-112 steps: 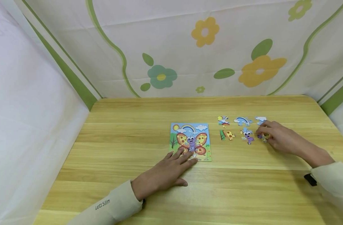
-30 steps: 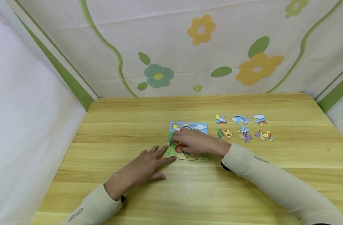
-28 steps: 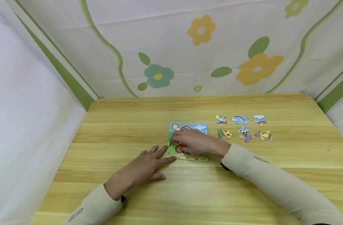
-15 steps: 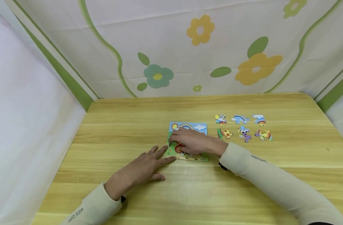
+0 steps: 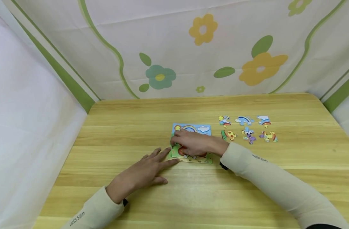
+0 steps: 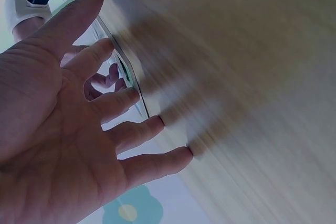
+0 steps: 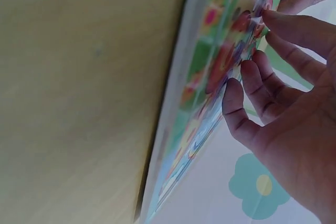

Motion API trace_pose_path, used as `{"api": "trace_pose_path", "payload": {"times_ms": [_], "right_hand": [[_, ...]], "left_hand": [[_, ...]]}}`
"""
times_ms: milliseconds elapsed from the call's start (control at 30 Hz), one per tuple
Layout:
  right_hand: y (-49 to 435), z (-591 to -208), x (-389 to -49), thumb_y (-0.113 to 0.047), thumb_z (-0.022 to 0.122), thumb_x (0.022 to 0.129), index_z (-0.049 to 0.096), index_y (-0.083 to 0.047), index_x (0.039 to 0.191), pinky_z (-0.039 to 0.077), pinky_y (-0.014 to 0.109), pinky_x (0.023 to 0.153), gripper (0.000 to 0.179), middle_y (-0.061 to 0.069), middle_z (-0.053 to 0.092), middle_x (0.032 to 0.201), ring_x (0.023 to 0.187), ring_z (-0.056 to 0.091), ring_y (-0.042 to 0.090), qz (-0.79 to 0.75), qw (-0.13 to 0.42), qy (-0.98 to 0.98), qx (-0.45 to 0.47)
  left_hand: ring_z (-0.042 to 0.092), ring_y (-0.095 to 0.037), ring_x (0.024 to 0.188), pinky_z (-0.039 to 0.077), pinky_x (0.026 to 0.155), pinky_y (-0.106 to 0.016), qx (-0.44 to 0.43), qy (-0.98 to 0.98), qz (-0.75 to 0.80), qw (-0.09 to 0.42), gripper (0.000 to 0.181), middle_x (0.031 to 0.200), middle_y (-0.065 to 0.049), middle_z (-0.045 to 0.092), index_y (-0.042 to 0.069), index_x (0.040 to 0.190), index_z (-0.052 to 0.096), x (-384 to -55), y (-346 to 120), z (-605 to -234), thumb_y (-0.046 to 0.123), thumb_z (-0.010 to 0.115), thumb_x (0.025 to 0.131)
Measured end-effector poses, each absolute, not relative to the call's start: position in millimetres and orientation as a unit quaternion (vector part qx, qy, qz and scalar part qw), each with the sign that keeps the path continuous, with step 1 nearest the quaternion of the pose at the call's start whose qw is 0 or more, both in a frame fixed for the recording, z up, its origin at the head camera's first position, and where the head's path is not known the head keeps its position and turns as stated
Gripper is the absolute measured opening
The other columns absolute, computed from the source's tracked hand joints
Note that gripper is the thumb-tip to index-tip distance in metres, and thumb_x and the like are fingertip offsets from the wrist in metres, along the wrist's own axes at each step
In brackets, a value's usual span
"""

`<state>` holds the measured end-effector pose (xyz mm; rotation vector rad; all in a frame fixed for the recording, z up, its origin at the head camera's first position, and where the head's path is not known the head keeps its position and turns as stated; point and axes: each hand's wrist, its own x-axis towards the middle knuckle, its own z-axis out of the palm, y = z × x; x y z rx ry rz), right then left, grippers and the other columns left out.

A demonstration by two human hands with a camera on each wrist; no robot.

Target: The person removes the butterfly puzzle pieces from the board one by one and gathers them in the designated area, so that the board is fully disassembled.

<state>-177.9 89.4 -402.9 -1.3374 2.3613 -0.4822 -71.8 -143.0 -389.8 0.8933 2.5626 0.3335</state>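
A square butterfly puzzle board [image 5: 204, 161] lies flat on the wooden table, its sun, rainbow and cloud showing along the far side. My right hand [image 5: 192, 141] is bent over its left half, thumb and fingers curled down around a puzzle piece mostly hidden beneath them. The right wrist view shows that hand's fingertips [image 7: 264, 17] right at the board's surface. My left hand [image 5: 147, 170] is spread palm down, with index and thumb-side fingertips at the board's near left corner. In the left wrist view its fingers [image 6: 142, 132] are extended and hold nothing.
To the board's right, loose puzzle pieces lie in two rows: a sun piece [image 5: 224, 121], a rainbow piece [image 5: 244, 120] and a cloud piece [image 5: 263, 121] behind; a spotted-wing piece [image 5: 228, 135], a purple-face piece [image 5: 249, 135] and another wing piece [image 5: 268, 136] nearer. A flowered curtain [image 5: 174, 47] backs the table.
Over the earlier frames, my right hand left the wing piece at the right and came to the board; my left hand slid left to its corner. In the last second both hands hardly moved.
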Motion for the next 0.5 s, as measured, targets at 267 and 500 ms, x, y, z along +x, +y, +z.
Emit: {"api": "trace_pose_path", "payload": {"times_ms": [267, 500], "right_hand": [[90.6, -404.2, -179.1, 0.001, 0.067, 0.098, 0.066, -0.015, 0.131, 0.048, 0.041, 0.1, 0.037, 0.007, 0.057, 0.129, 0.114, 0.051, 0.022, -0.191, 0.193, 0.828, -0.491], [89.9, -404.2, -179.1, 0.0, 0.068, 0.097, 0.063, -0.013, 0.132, 0.051, 0.04, 0.097, 0.037, 0.009, 0.057, 0.13, 0.112, 0.055, 0.023, -0.184, 0.188, 0.827, -0.497]], "left_hand": [[0.029, -0.054, 0.154, 0.039, 0.111, -0.075, 0.319, 0.917, 0.119, 0.206, 0.072, 0.175, -0.016, 0.019, 0.03, 0.162, 0.042, -71.6, -143.0, -388.4, 0.036, 0.073, 0.097], [0.027, -0.054, 0.155, 0.038, 0.111, -0.075, 0.317, 0.916, 0.123, 0.212, 0.072, 0.175, -0.016, 0.018, 0.03, 0.162, 0.042, -71.4, -143.1, -387.8, 0.036, 0.073, 0.098]]}}
